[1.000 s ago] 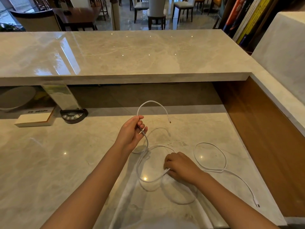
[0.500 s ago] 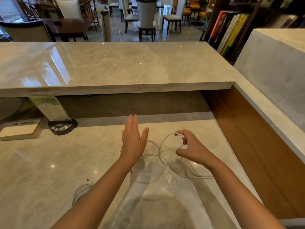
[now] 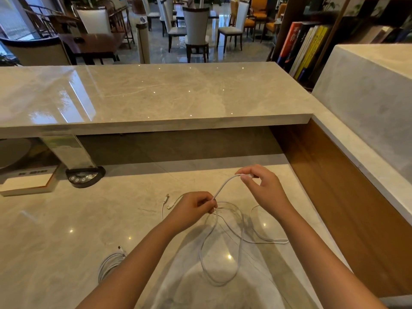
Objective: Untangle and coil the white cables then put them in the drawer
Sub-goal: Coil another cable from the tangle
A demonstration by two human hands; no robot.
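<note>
A loose white cable point(image 3: 223, 253) lies in loops on the marble desk point(image 3: 66, 219) in front of me. My right hand point(image 3: 263, 190) pinches one plug end of it, lifted above the desk. My left hand point(image 3: 191, 208) pinches the same cable a short way down, so a short arc spans between the two hands. Two small white plug ends point(image 3: 167, 202) lie just left of my left hand. A second white cable point(image 3: 109, 264) sits coiled at the lower left, partly hidden by my left forearm. No drawer is in view.
A raised marble counter point(image 3: 156, 97) overhangs the far side of the desk. A round black button panel point(image 3: 83, 177) and a white-and-wood box point(image 3: 26, 184) stand at the back left. A wooden side panel point(image 3: 334, 197) walls the right.
My left hand went from flat and open over the cable to pinching it. My right hand rose slightly with the plug end. The camera view shifted and zoomed.
</note>
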